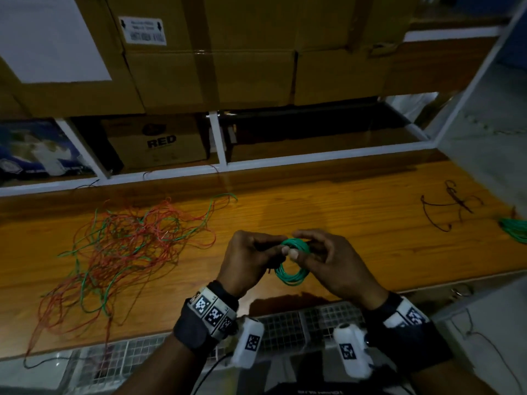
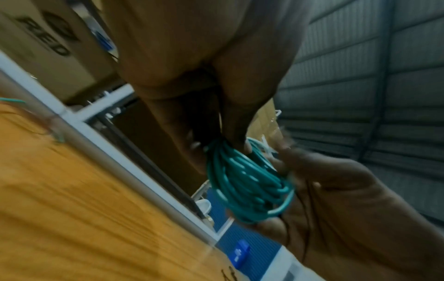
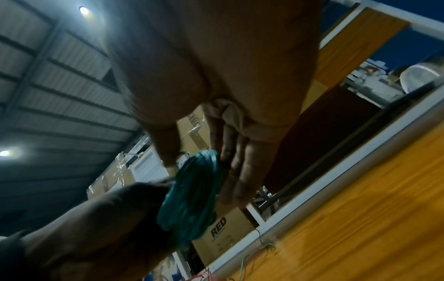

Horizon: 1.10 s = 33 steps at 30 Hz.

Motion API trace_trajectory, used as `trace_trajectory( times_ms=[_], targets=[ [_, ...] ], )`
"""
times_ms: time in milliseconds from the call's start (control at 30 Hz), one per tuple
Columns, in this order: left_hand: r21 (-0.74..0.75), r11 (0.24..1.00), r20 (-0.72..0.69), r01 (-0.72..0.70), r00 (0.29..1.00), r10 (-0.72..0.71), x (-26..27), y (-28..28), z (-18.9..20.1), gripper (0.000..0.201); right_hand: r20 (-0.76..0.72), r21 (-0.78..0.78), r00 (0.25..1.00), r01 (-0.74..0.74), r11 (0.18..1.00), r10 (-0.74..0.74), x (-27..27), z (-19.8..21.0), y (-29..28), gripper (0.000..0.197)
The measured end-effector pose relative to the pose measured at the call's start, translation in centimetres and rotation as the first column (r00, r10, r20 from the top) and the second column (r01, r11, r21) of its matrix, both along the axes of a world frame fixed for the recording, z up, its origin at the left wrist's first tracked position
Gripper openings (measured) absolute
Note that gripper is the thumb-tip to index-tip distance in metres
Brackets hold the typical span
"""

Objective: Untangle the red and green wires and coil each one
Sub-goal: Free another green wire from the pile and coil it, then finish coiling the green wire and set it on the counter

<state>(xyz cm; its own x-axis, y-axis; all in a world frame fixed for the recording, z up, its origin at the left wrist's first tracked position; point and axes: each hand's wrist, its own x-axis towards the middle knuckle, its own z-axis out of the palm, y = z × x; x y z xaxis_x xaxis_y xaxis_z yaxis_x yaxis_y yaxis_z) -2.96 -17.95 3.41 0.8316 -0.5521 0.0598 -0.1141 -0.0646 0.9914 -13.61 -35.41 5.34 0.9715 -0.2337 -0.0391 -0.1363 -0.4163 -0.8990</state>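
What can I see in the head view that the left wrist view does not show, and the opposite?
Only the head view shows the tangled pile of red and green wires on the wooden table, the thin dark wire and a second green bundle at the right edge. Only the left wrist view shows the coil's separate turns close up and the corrugated wall. Both show the green coil held between the left hand and right hand.
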Motion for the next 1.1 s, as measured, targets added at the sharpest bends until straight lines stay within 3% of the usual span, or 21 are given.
trace_trajectory(
  times_ms=[100, 267, 500, 700, 833, 900, 1000, 1100],
  targets=[
    [-0.046, 0.998, -0.050, 0.048, 0.997, -0.050, 0.3, -0.7, 0.4, 0.027, 0.073, 0.042, 0.990, 0.116, 0.992, -0.118, -0.3, -0.1, -0.3, 0.038],
    [-0.107, 0.976, -0.323, 0.189, 0.922, -0.214, 0.2, -1.5, 0.6, 0.039, 0.081, 0.119, 0.969, 0.222, 0.968, -0.232, -1.9, 0.2, -0.4, 0.035],
    [-0.067, 0.905, -0.492, 0.420, 0.775, -0.396, 0.9, -5.7, 0.2, 0.039, 0.047, -0.016, 0.944, 0.328, 0.944, -0.327, -4.2, -0.2, -3.1, 0.030],
    [0.003, 0.938, -0.437, 0.347, 0.844, -0.311, 0.1, -13.3, -0.5, 0.036, 0.059, -0.048, 0.943, 0.330, 0.943, -0.327, -3.9, -2.2, -10.9, 0.028],
    [0.035, 0.961, -0.352, 0.273, 0.904, -0.244, -0.4, -19.4, -1.0, 0.028, -0.004, 0.132, 0.965, 0.259, 0.957, -0.261, -3.7, -2.8, -18.0, 0.033],
    [0.044, 0.978, -0.318, 0.202, 0.931, -0.178, -0.4, -22.2, -1.5, 0.021, -0.020, 0.157, 0.946, 0.324, 0.933, -0.325, -3.6, -3.2, -22.3, 0.036],
    [0.055, 0.996, -0.336, 0.071, 0.941, -0.049, 0.0, -25.2, -2.4, 0.018, -0.032, -0.166, 0.875, 0.472, 0.866, -0.483, -2.9, -5.0, -29.4, 0.028],
    [0.075, 0.997, -0.383, -0.025, 0.922, 0.052, 0.3, -26.6, -3.5, 0.014, -0.102, -0.440, 0.804, 0.492, 0.751, -0.586, -1.3, -7.2, -35.1, 0.018]
  ],
)
